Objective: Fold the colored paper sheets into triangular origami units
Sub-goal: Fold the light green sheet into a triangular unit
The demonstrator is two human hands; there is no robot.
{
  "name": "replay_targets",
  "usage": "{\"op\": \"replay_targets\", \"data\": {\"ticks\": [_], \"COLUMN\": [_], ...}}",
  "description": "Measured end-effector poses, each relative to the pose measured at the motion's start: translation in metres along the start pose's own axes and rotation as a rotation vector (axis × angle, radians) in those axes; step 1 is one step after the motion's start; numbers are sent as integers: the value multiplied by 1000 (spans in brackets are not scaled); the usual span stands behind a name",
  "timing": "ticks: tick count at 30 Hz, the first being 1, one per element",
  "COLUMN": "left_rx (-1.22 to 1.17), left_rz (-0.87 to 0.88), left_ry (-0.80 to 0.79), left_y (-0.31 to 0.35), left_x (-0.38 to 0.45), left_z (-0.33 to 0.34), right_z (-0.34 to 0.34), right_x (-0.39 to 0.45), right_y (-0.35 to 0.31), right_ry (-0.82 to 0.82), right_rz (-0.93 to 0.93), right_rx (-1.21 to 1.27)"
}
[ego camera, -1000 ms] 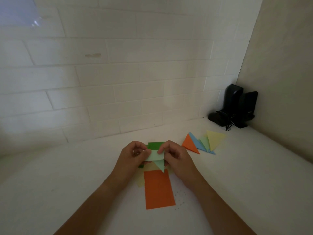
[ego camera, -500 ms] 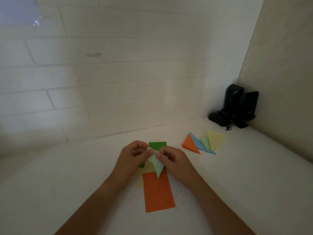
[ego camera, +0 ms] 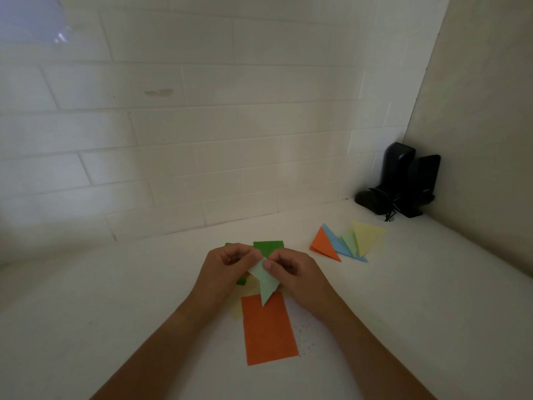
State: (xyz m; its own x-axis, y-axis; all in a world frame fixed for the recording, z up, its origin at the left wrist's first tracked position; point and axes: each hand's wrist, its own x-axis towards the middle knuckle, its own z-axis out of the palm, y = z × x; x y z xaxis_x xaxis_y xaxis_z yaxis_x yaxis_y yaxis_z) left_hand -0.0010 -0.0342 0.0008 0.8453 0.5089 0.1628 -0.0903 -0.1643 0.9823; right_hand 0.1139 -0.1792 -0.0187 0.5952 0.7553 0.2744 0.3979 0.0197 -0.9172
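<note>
1. While both forearms reach in from below, we see the left hand and the right hand meet above the counter, fingers curled, each grip pinching the top of a pale green folded paper between thumb and fingertips.
2. Hanging from the grip, the pale green piece tapers to a point aimed down toward us, its tip over the top edge of the orange sheet.
3. Directly under the grip lie flat sheets: the orange one nearest us, a pale yellow sheet peeking out at its left, and dark green sheets showing just beyond the knuckles.
4. Right of the grip and a little farther back, a fanned row of finished triangles rests on the counter: orange, blue, light green, yellow, overlapping one another.
5. Farther right, in the corner, stand two black speakers with a tangled cord.
6. Beyond the grip rises a white tiled wall; a plain wall closes the right side. Bare counter spreads left of the grip and to the near right.
</note>
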Motion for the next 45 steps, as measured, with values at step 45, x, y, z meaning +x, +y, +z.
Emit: {"op": "replay_targets", "data": {"ticks": [45], "left_rx": [148], "left_rz": [32], "left_ry": [-54], "left_y": [-9], "left_x": [4], "left_z": [2], "right_z": [-3], "right_x": [-1], "right_y": [-1], "right_ry": [-13], "right_rz": [-39], "right_rx": [-26]}}
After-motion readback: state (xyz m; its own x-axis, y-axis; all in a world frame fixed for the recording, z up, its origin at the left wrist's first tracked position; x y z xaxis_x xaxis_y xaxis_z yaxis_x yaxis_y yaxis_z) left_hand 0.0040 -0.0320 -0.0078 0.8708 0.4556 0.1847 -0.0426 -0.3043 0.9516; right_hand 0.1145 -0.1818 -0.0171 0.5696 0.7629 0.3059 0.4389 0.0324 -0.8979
